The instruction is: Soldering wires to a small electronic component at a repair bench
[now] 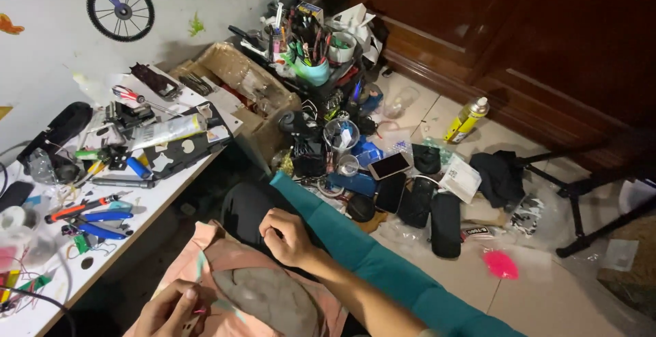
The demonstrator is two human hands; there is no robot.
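Cluttered floor and table all around; left hand grip pinches a pink wire, right hand grip curled shut over grey shoe sole

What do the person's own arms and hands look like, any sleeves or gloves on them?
Both hands are bare, with no gloves, rings or watch visible. The right hand comes off a forearm that is bare near the wrist, with a teal sleeve pushed up behind it. The left hand shows only to the wrist, so its sleeve can't be seen.
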